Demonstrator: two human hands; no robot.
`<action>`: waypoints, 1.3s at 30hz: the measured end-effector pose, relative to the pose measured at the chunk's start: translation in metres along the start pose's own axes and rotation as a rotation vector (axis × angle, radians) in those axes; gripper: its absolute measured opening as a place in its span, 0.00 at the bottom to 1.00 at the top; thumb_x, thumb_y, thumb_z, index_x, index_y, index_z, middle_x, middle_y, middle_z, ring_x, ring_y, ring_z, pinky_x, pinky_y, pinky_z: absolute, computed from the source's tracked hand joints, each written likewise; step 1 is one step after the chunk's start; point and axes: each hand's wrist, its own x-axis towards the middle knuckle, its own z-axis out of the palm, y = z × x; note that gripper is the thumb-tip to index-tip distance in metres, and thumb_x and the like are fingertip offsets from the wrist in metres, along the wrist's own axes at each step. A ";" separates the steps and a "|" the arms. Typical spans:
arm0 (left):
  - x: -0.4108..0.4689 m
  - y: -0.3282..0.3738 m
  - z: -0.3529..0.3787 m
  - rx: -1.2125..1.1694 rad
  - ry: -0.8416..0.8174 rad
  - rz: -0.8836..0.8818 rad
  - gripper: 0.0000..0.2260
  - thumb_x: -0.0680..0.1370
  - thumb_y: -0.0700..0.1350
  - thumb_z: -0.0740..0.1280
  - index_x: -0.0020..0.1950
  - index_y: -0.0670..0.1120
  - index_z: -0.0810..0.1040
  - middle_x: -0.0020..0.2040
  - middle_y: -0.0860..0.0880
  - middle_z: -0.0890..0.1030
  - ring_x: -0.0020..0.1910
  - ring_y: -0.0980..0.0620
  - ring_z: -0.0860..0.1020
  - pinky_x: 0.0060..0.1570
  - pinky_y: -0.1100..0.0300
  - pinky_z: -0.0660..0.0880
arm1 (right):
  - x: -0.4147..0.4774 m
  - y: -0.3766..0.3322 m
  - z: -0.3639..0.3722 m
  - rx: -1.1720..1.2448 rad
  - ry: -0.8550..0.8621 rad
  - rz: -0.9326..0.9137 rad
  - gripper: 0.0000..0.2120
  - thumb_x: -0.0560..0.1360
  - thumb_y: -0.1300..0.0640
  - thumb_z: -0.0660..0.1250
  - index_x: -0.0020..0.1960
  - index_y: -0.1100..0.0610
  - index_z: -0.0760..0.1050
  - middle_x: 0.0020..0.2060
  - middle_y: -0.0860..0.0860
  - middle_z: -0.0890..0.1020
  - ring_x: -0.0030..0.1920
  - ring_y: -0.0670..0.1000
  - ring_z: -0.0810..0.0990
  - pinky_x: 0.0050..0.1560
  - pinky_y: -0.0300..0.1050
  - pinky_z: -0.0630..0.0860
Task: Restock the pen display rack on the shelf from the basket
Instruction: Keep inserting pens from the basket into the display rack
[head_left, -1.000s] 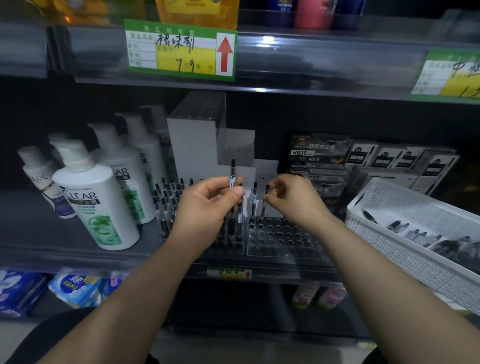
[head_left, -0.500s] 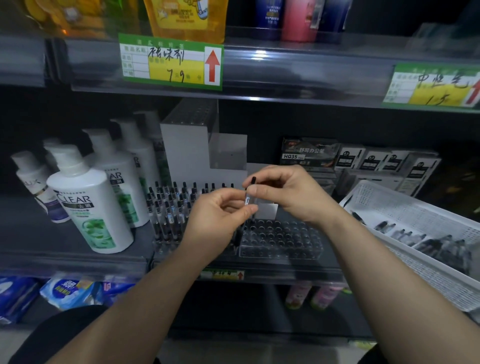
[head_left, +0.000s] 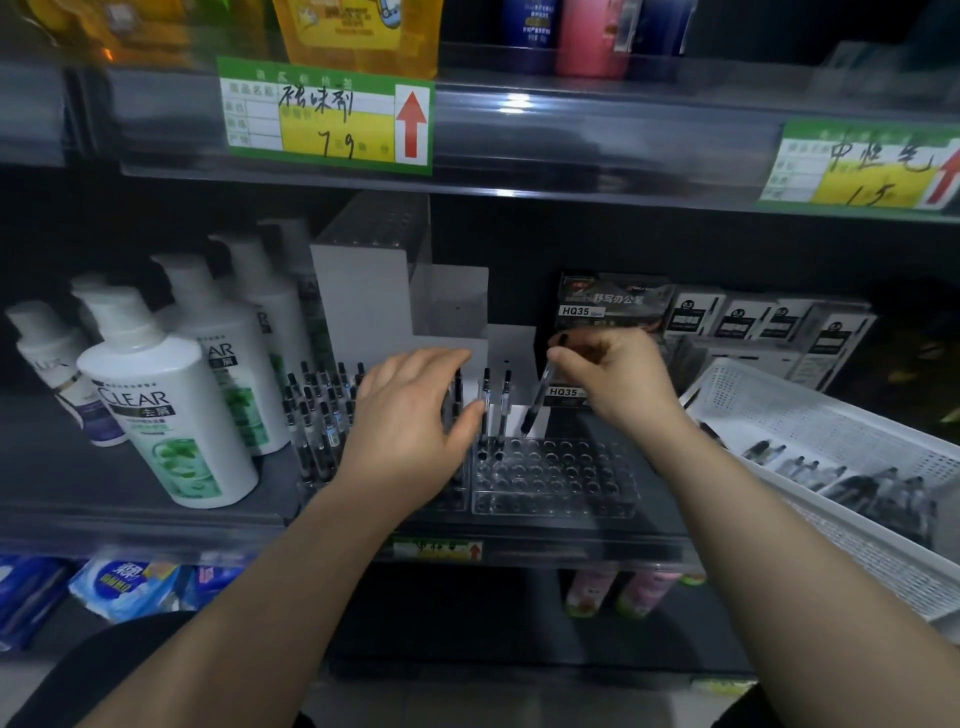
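Here, the shelf (head_left: 62, 467) is seen from just in front, and two bare arms are stretched over its edge. The clear pen display rack (head_left: 556, 483) is set close to that edge, and rows of round holes are seen in its right part. The left hand (head_left: 410, 415) is held palm down over the rack's left part — its fingers are spread and nearly straight, and nothing is gripped in it. Its thumb is just beside two upright pens (head_left: 494, 410) stuck in the back row. Many more black-capped pens (head_left: 317, 415) are stood in holes left of that hand. The right hand (head_left: 613, 379) is curled round one pen (head_left: 540, 400), pinched near its top — the pen is tilted, with its tip pointed down close to the back holes. To the right, the white basket (head_left: 831, 431) is rested at a slant, and loose pens (head_left: 857, 483) are piled in it. Further left, white shampoo bottles (head_left: 166, 405) are lined up. Behind the hands, dark pen boxes (head_left: 613, 304) are stacked. Highest up, a green and yellow price tag (head_left: 324, 117) is fixed to the upper rail.
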 end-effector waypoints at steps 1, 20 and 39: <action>0.000 0.000 0.000 0.004 0.001 -0.002 0.24 0.80 0.55 0.61 0.75 0.51 0.65 0.72 0.53 0.69 0.71 0.52 0.63 0.72 0.55 0.54 | 0.000 0.001 0.004 -0.038 -0.009 -0.017 0.08 0.75 0.55 0.70 0.52 0.57 0.83 0.41 0.48 0.84 0.42 0.46 0.82 0.44 0.38 0.77; 0.001 -0.005 -0.001 -0.006 -0.006 -0.030 0.23 0.80 0.53 0.63 0.73 0.50 0.67 0.71 0.52 0.71 0.70 0.52 0.64 0.71 0.53 0.58 | -0.002 0.008 0.035 -0.289 -0.164 -0.044 0.08 0.74 0.57 0.69 0.43 0.62 0.80 0.36 0.54 0.82 0.38 0.53 0.80 0.40 0.45 0.76; 0.006 0.014 0.007 -0.029 -0.054 0.018 0.22 0.80 0.52 0.62 0.73 0.49 0.67 0.71 0.50 0.71 0.71 0.49 0.65 0.72 0.51 0.60 | -0.036 0.017 -0.032 -0.496 -0.188 -0.040 0.25 0.76 0.49 0.67 0.70 0.54 0.69 0.66 0.53 0.74 0.65 0.53 0.73 0.63 0.44 0.69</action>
